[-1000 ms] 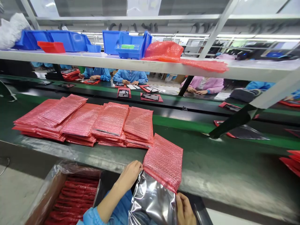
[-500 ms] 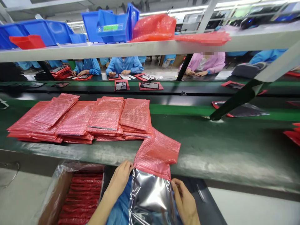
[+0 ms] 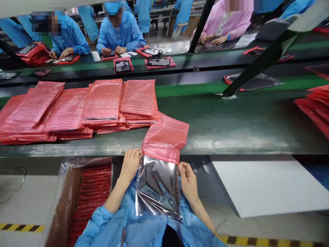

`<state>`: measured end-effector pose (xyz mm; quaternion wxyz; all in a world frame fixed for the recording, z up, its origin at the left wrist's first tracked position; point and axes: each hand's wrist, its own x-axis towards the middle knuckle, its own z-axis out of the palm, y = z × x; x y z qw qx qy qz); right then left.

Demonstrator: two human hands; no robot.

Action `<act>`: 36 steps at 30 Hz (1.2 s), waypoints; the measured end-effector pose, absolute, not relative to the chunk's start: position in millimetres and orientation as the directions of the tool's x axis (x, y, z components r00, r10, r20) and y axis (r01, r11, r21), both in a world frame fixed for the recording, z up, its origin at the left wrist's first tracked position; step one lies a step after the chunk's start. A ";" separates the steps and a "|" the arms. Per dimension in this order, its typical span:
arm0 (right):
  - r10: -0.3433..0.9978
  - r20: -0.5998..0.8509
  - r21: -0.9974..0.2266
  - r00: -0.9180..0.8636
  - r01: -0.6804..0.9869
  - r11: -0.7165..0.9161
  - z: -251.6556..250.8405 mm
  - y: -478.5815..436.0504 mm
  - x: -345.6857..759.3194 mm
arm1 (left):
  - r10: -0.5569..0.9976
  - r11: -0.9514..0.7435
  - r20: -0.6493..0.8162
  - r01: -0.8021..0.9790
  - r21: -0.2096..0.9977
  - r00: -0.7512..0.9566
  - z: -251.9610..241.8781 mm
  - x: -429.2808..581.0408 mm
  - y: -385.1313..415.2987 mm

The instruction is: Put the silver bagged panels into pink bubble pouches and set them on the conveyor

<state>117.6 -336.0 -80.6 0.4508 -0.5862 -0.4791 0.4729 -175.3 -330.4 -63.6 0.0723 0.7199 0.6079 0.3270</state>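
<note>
The left grip [image 3: 131,164] and the right grip [image 3: 189,180] pinch opposite edges of the red bag [image 3: 167,137], which extends just beyond them. The silver bag [image 3: 157,181] is between them, reaching below both.

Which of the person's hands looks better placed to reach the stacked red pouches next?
Probably the left hand: it sits nearer the stacked red pouches, while the right hand is across the silver bag from them.
</note>
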 end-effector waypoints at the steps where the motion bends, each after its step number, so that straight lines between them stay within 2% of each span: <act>1: 0.985 -0.124 -0.985 0.123 0.102 -0.137 -82.6 -339.5 116.5 | 0.922 -0.255 0.386 0.810 0.529 0.038 -66.1 -173.5 -335.3; 4: 0.974 -0.129 -0.990 0.183 0.024 -0.136 -89.3 -351.0 113.8 | 0.923 -0.248 0.385 0.733 0.634 -0.020 -75.4 -166.9 -351.5; 10: 0.966 -0.187 -0.974 0.176 -0.162 -0.159 -91.6 -372.4 104.3 | 0.885 -0.180 0.361 0.498 0.848 -0.295 -87.4 -143.4 -375.3; 12: 0.973 -0.179 -0.963 0.147 -0.229 -0.143 -84.4 -376.4 100.5 | 0.887 -0.174 0.293 0.331 0.928 -0.356 -80.2 -136.8 -378.5; 14: 0.980 -0.147 -0.956 0.136 -0.275 -0.105 -73.8 -379.3 97.9 | 0.907 -0.158 0.174 0.074 0.985 -0.384 -65.9 -133.6 -380.8; 16: 0.985 -0.097 -0.957 0.142 -0.285 -0.053 -62.5 -382.3 96.9 | 0.939 -0.131 0.065 -0.176 0.975 -0.339 -47.3 -133.4 -383.6; 18: 0.987 -0.044 -0.959 0.153 -0.282 0.001 -53.9 -385.1 97.0 | 0.965 -0.109 0.031 -0.295 0.949 -0.259 -29.4 -135.1 -386.8; 21: 0.986 0.024 -0.963 0.163 -0.260 0.066 -50.0 -386.8 98.1 | 0.980 -0.087 0.032 -0.279 0.956 -0.195 -13.0 -140.5 -390.4; 25: 0.987 0.050 -0.970 0.153 -0.227 0.085 -54.5 -385.0 97.9 | 0.965 -0.098 0.074 -0.083 0.992 -0.253 -11.6 -151.3 -396.0; 30: 0.986 0.024 -0.968 0.164 -0.242 0.064 -58.5 -382.3 94.8 | 0.969 -0.081 0.107 0.121 0.989 -0.222 -18.1 -157.5 -406.9; 36: 0.991 0.037 -0.964 0.131 -0.256 0.070 -60.3 -380.2 99.4 | 0.902 -0.219 0.256 0.142 0.965 -0.347 -26.0 -149.1 -401.8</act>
